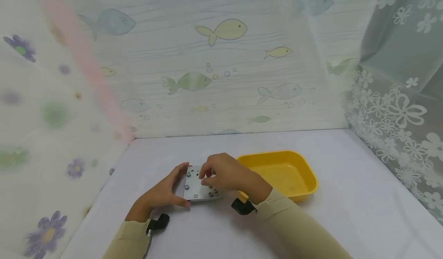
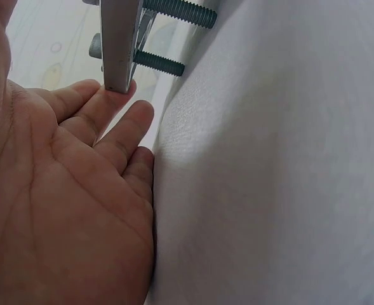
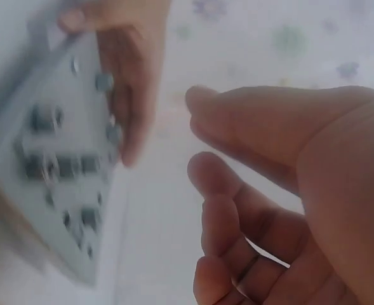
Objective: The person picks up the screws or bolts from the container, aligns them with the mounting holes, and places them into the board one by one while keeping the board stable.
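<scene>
A silver metal plate [image 1: 198, 189] with several bolts and holes lies left of centre on the white table. My left hand [image 1: 164, 191] grips it at the left, the thumb by the near edge and the fingers at the far edge. From the left wrist, the plate [image 2: 120, 47] is edge-on, and threaded bolt shanks [image 2: 160, 62] stick out of its underside. Above the plate's right part hovers my right hand [image 1: 225, 174], hiding some of its face. In the right wrist view a gap parts the right thumb from the loosely bent fingers [image 3: 220, 222], with nothing visible between them.
A yellow plastic tray [image 1: 308, 187] stands right of the plate, partly behind my right wrist. White table surface [image 1: 194, 236] extends in front. Fish-patterned cloth [image 1: 221, 109] hangs behind the table, with flowered cloth on the left and a lace-patterned curtain on the right.
</scene>
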`<state>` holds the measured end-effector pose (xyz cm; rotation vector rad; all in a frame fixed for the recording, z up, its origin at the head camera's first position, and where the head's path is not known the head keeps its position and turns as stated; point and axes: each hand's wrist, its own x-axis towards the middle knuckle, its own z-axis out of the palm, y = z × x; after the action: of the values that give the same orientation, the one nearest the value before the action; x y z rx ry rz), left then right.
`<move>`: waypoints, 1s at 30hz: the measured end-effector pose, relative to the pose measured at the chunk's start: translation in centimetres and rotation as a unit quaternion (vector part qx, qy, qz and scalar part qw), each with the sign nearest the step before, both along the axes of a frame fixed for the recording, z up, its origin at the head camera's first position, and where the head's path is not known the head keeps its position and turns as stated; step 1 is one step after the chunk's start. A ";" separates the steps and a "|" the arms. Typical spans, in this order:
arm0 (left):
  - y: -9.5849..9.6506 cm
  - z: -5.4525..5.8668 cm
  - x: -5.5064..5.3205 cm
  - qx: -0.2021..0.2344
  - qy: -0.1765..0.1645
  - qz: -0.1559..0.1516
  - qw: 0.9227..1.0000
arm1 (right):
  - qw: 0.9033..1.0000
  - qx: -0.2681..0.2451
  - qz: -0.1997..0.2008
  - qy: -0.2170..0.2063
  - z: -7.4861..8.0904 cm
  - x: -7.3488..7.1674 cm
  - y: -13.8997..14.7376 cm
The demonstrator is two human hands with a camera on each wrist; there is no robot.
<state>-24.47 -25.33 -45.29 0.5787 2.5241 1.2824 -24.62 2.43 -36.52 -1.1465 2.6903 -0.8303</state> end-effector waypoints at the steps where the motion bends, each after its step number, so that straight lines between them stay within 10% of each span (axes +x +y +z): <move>1: 0.0 0.0 0.0 -0.001 0.001 -0.001 1.000 | 1.000 -0.005 -0.002 -0.002 0.3 -0.1 0.5; 17: 0.0 -0.5 0.0 0.009 0.003 0.004 1.000 | 0.995 -0.013 -0.077 -0.059 0.8 -2.6 7.0; 30: 0.1 -0.3 0.0 0.005 -0.002 0.009 1.000 | 0.989 0.025 -0.062 -0.133 -1.3 -5.1 10.8</move>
<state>-24.42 -25.25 -45.61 0.5562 2.5264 1.3014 -29.77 13.28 -37.79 -0.7998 2.5632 -0.8603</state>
